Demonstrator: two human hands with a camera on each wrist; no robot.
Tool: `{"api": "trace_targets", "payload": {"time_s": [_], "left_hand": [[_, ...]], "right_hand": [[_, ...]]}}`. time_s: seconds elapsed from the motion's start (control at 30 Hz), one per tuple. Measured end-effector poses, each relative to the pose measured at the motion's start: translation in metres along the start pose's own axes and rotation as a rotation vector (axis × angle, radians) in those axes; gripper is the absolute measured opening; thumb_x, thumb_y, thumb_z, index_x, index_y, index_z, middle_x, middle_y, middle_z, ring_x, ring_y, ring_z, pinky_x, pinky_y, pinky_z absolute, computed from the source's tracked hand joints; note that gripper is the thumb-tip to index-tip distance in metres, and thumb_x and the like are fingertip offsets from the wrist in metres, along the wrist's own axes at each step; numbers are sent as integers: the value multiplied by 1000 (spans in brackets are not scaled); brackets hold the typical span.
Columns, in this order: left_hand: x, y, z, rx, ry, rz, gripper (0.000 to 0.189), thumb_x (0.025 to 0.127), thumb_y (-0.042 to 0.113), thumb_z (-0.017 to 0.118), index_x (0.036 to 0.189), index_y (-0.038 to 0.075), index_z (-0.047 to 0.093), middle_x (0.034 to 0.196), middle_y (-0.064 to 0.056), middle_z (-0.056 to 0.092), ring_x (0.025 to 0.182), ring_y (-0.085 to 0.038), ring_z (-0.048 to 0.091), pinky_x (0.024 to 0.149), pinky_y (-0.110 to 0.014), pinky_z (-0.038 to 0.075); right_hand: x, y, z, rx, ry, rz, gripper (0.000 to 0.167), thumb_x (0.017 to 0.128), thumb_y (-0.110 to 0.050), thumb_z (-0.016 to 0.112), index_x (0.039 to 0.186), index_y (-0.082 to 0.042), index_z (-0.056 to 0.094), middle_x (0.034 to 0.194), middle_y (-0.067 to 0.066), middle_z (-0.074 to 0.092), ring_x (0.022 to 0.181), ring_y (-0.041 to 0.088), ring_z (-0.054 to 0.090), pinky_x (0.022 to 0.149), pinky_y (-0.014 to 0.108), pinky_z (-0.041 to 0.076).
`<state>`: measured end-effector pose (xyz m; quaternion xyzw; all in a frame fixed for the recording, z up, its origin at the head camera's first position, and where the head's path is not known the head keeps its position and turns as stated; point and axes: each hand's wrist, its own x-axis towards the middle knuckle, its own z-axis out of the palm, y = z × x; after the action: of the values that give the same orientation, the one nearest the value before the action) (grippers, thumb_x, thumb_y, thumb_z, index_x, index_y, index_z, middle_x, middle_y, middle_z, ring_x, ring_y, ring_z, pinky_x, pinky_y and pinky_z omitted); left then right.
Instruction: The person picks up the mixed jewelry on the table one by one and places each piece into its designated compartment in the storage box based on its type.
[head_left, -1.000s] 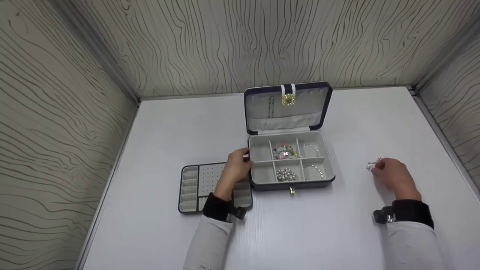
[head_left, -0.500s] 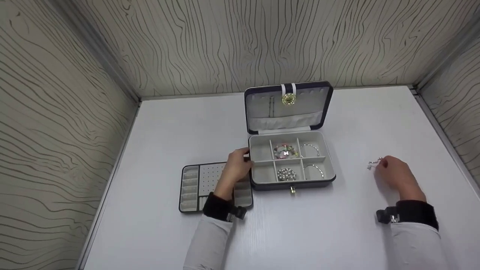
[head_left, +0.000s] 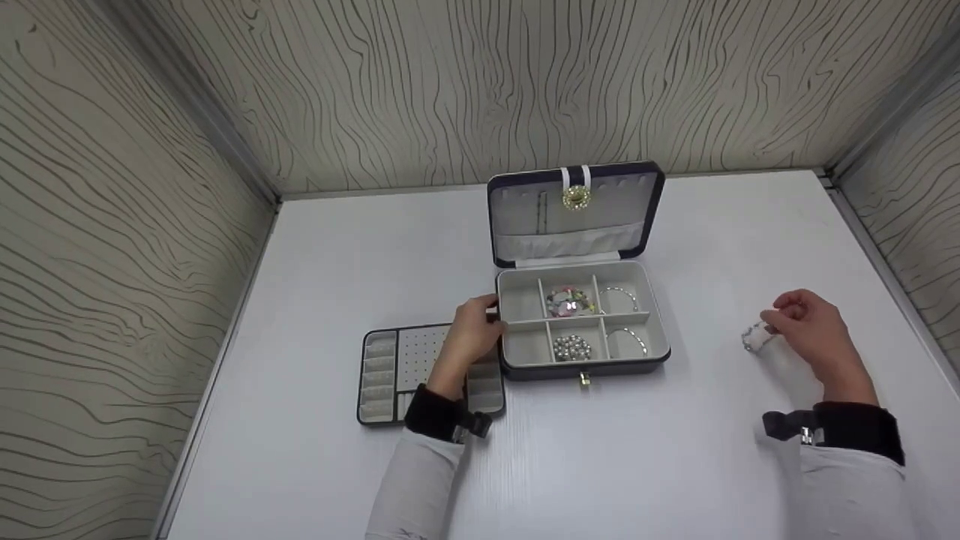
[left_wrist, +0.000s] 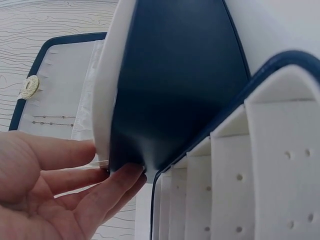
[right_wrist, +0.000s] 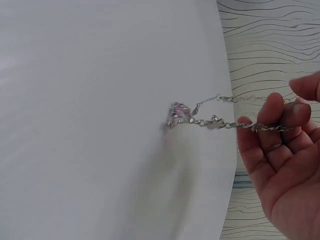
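Note:
An open jewelry box (head_left: pixel 525 369) with a raised lid stands in mid-table. My left hand (head_left: pixel 474 330) grips its left wall, and in the left wrist view the fingers (left_wrist: pixel 117 187) lie against the dark outer side. To the right of the box, my right hand (head_left: pixel 814 326) holds a silver chain bracelet (head_left: pixel 750 339) above the white table. In the right wrist view the bracelet (right_wrist: pixel 215 123) hangs in a loop from the fingers, with a pinkish charm (right_wrist: pixel 179 114) at its low end. Inside the box sit a colored bead bracelet (head_left: pixel 570 301), a pearl-like cluster (head_left: pixel 572 348) and two silver bangles.
A dark-edged jewelry tray (head_left: pixel 418 356) with slots and a perforated panel lies left of the box, partly under my left forearm. The lid (head_left: pixel 517 217) carries a fine chain and a gold clasp (head_left: pixel 576 197). Wood-grain panels (head_left: pixel 420 90) enclose the table.
My right hand has risen and shifted right and away from me, and the bracelet now dangles more visibly from its fingers. My left hand stays on the box wall.

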<state>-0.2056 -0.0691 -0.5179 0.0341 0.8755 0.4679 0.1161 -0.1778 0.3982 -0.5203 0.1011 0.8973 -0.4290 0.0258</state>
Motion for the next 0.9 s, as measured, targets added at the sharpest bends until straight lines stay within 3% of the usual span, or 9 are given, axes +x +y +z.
{"api": "trace_targets", "payload": {"time_s": [0.1, 0.23, 0.37, 0.5, 0.7, 0.9], "left_hand": [[0, 0, 0, -4, -1, -5, 45, 91, -1, 61, 135, -7, 53, 127, -23, 60, 111, -30, 63, 91, -39, 51], [0, 0, 0, -8, 0, -11, 46, 91, -1, 61, 136, -6, 52, 130, -23, 58, 111, -30, 63, 92, -39, 51], [0, 0, 0, -7, -2, -10, 47, 91, -1, 61, 136, -5, 52, 133, -22, 56, 111, -30, 63, 92, -38, 51], [1, 0, 0, -2, -2, -8, 47, 90, -1, 61, 136, -6, 52, 134, -22, 55, 111, -30, 63, 92, -38, 51], [0, 1, 0, 10, 6, -13, 48, 90, 0, 62, 137, -6, 51, 134, -21, 56, 110, -28, 63, 92, -37, 51], [-1, 1, 2, 36, 23, -9, 46, 92, 2, 61, 136, -6, 52, 133, -21, 57, 108, -27, 64, 88, -35, 53]], "right_hand": [[-2, -9, -2, -38, 31, -31, 28, 88, 0, 60, 113, 4, 48, 79, 4, 45, 70, 11, 44, 58, 22, 40], [-4, -22, -4, -106, 112, -56, 27, 81, 10, 55, 107, 1, 51, 78, 6, 39, 65, 13, 39, 51, 23, 36], [-5, -30, -5, -162, 213, -104, 19, 85, 7, 55, 104, 0, 54, 73, 6, 42, 59, 12, 39, 48, 23, 34], [-6, -35, -7, -181, 279, -129, 19, 93, -8, 59, 110, 1, 57, 72, 7, 50, 56, 10, 43, 48, 23, 35], [-5, -42, -9, -228, 202, -116, 36, 98, -28, 56, 107, 5, 65, 78, 11, 67, 58, 1, 51, 51, 25, 41], [-5, -44, -9, -199, 37, -69, 37, 98, -29, 54, 102, 6, 65, 79, 5, 70, 69, -1, 55, 62, 28, 42]]}}
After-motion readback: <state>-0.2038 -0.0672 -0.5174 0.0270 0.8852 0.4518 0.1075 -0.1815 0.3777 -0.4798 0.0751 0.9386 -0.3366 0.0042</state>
